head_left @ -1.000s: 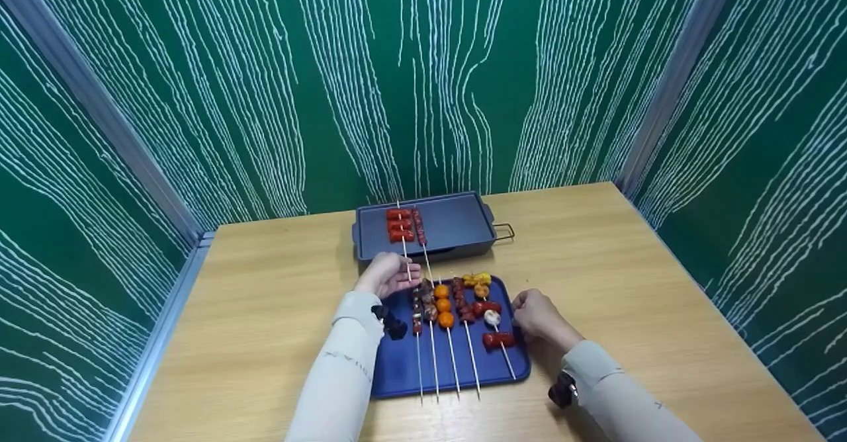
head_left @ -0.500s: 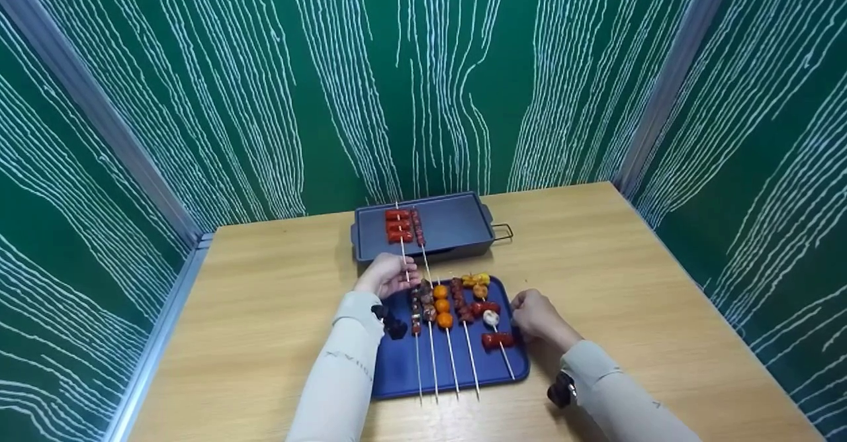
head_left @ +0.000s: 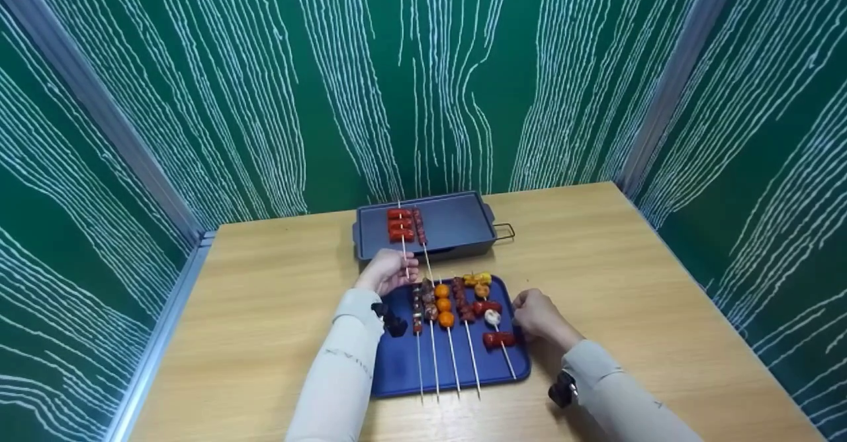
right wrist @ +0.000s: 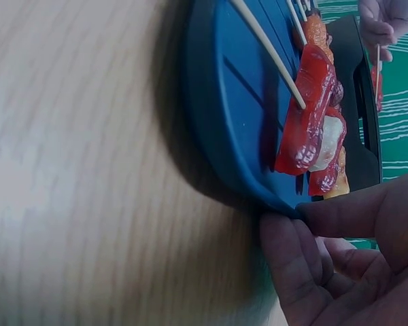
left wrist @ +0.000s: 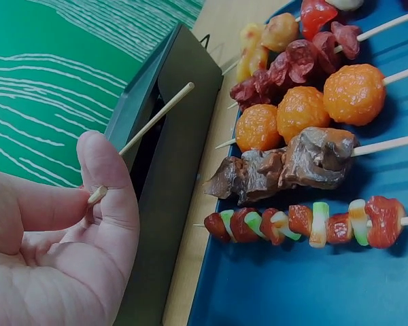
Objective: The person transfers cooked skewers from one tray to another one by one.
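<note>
My left hand [head_left: 386,271] pinches the bare stick end of a red sausage skewer [head_left: 400,235] between thumb and finger. The sausages lie over the left part of a dark grill pan [head_left: 460,220]. Right beside them on the pan is a thin meat skewer [head_left: 419,227]. Its stick [left wrist: 156,117] passes behind my fingers in the left wrist view. My right hand [head_left: 539,316] grips the right rim of a blue tray [head_left: 397,366], thumb and finger on its edge in the right wrist view.
Several skewers lie on the tray, among them an orange ball skewer [head_left: 443,305], a dark red meat skewer [head_left: 461,300] and a mixed skewer [head_left: 491,318]. Some sticks overhang the tray's near edge. A wire handle [head_left: 505,231] juts from the pan's right end. Green walls stand behind.
My left hand has shifted slightly forward toward the grill pan, still pinching the stick. The right hand and the tray look unmoved.
</note>
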{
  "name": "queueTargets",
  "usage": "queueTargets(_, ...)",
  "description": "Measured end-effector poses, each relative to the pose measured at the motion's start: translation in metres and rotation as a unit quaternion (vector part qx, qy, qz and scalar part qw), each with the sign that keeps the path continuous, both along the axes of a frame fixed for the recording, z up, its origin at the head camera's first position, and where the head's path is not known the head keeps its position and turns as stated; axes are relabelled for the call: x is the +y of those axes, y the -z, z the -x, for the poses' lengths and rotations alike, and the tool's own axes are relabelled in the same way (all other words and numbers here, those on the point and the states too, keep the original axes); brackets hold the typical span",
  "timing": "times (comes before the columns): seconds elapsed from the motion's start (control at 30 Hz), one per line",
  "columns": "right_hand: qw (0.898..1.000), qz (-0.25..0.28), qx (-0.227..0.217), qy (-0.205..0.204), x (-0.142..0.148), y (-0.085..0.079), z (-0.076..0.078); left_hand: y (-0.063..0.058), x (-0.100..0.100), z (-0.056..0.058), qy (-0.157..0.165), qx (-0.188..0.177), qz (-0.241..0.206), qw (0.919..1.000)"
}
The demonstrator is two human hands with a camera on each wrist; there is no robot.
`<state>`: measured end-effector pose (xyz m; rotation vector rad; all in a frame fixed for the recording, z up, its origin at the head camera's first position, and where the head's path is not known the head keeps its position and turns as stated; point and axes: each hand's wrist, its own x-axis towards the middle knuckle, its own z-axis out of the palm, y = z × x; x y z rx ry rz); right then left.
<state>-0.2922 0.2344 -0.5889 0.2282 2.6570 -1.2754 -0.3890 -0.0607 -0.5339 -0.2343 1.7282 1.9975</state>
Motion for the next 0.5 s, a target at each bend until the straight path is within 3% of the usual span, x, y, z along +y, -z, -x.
queueTargets(0.5, 1.0, -0.003, -0.014, -0.006, -0.001, -0.004, 0.001, -0.013, -0.014, -0.01, -0.005, 0.026, 0.017, 0.9995)
